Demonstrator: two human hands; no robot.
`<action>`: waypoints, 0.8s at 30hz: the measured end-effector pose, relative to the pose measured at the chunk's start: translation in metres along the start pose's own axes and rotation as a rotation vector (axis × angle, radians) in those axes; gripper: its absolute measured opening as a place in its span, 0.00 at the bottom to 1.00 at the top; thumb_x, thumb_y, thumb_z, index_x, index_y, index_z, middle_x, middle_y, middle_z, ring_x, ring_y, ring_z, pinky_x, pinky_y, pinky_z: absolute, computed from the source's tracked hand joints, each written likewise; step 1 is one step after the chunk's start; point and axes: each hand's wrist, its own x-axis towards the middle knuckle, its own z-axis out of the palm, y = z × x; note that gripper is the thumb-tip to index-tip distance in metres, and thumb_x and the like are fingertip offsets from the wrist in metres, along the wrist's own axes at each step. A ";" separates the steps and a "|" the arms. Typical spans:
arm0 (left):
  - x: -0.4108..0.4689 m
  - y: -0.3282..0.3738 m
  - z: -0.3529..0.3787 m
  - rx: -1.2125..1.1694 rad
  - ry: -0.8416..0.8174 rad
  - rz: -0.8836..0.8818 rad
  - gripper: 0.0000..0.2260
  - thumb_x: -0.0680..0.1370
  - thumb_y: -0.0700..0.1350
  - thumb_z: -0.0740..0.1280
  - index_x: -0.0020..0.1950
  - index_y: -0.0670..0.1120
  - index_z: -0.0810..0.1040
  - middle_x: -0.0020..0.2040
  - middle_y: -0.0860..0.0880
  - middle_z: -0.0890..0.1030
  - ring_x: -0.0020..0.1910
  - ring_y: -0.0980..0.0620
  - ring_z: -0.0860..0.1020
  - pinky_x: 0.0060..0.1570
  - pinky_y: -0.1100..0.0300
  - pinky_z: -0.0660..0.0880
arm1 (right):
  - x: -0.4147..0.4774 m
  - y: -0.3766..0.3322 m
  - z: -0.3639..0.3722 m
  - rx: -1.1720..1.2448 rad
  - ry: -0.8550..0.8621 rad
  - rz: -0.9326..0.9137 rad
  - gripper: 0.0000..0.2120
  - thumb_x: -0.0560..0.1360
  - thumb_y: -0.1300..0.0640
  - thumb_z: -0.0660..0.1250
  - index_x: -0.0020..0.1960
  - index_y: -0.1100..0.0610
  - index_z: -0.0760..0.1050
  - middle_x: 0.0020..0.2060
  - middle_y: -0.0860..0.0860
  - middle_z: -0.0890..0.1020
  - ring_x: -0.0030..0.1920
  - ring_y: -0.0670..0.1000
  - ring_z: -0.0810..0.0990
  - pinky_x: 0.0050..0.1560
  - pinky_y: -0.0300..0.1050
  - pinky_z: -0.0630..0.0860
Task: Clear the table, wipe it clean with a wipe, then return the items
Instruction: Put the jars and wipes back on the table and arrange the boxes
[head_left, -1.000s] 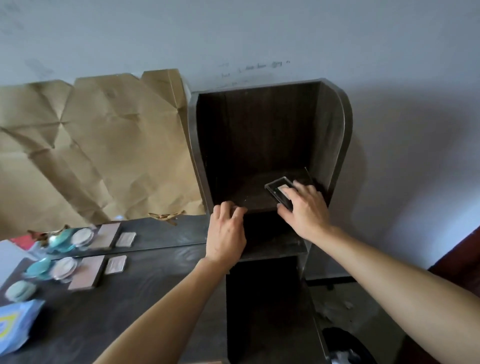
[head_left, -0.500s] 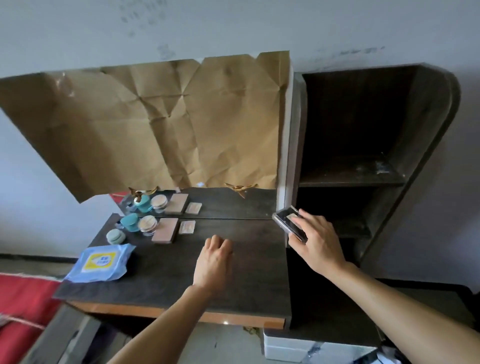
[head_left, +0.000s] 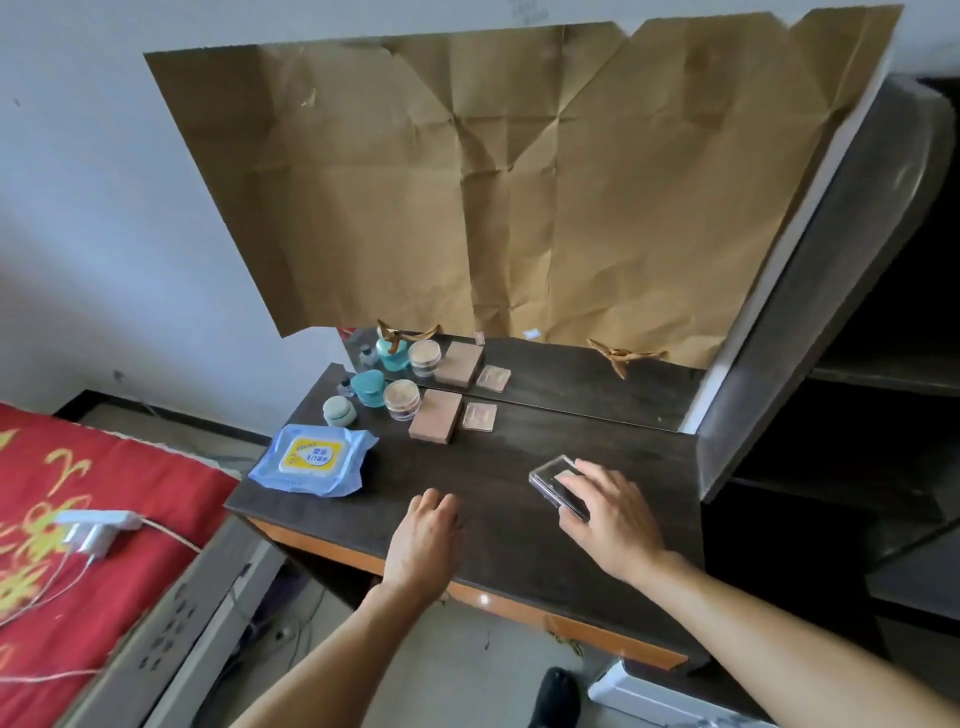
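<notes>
Head view. Hazards, judged: the clear case (head_left: 553, 480) is thin and smooth and is held only by its edges, so a loose pinch could let it slide and clatter onto the table (head_left: 519, 447). Set down where it is now, it would land at about 4 o'clock of the table, well apart from the other items, and might need a second move. Carrying it toward 10 o'clock risks the forearm brushing the wipes pack (head_left: 311, 460) or knocking the round jar (head_left: 401, 399) and teal jar (head_left: 368, 388). Positions: the left hand (head_left: 423, 540) is at 6 o'clock near the front edge, fingers loosely curled with their tips on the wood, holding nothing. The right hand (head_left: 608, 519) is at 4 o'clock. Its fingers (head_left: 576, 480) lie nearly straight across the case's lid while the thumb closes on the near corner. The case sticks out toward 11 o'clock from the fingertips, tilted. Whether it touches the table cannot be told. The tan box (head_left: 435, 415) and flat pad (head_left: 479, 417) lie farther off at 11 o'clock, against the paper-covered mirror (head_left: 519, 182).
</notes>
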 end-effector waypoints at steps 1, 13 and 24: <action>0.007 -0.006 0.002 0.005 -0.018 -0.003 0.02 0.73 0.39 0.65 0.43 0.44 0.74 0.45 0.47 0.74 0.45 0.45 0.72 0.41 0.53 0.72 | 0.010 0.001 0.009 0.001 -0.015 0.010 0.19 0.66 0.46 0.60 0.53 0.50 0.79 0.57 0.51 0.80 0.46 0.58 0.80 0.44 0.50 0.76; 0.127 -0.054 0.032 0.055 -0.221 0.023 0.05 0.76 0.47 0.64 0.49 0.47 0.73 0.50 0.50 0.73 0.51 0.49 0.72 0.46 0.57 0.71 | 0.145 0.023 0.097 0.009 -0.152 0.170 0.14 0.71 0.52 0.67 0.56 0.53 0.77 0.63 0.53 0.75 0.53 0.59 0.77 0.50 0.52 0.73; 0.204 -0.079 0.077 0.115 -0.388 0.158 0.08 0.79 0.46 0.60 0.57 0.46 0.71 0.56 0.48 0.73 0.57 0.47 0.72 0.53 0.56 0.69 | 0.183 0.015 0.140 0.009 -0.182 0.337 0.16 0.71 0.51 0.68 0.57 0.53 0.74 0.64 0.54 0.73 0.54 0.61 0.75 0.51 0.54 0.73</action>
